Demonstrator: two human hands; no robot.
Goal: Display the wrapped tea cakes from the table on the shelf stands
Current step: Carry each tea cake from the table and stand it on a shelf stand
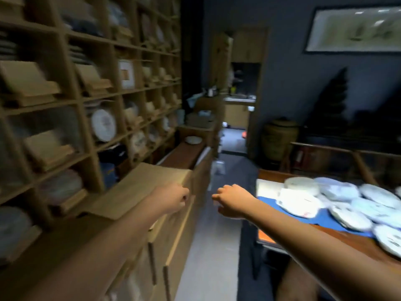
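Note:
Several white paper-wrapped tea cakes (338, 200) lie piled on a blue cloth (321, 216) on the dark wooden table (347, 237) at the right. The wooden shelf (91, 92) fills the left, with bare slanted stands (26, 81) in some cells and a wrapped cake (103, 124) propped on another. My left hand (173, 199) is curled into a loose fist over the cabinet top, holding nothing. My right hand (232, 200) hangs over the aisle, fingers curled in and empty, just left of the table's corner. The whole view is blurred by motion.
A low wooden cabinet (138, 190) with drawers runs below the shelf. Between cabinet and table runs a narrow grey aisle (208, 246) leading to a doorway (238, 118). A large woven jar (280, 137) stands by the dark wall.

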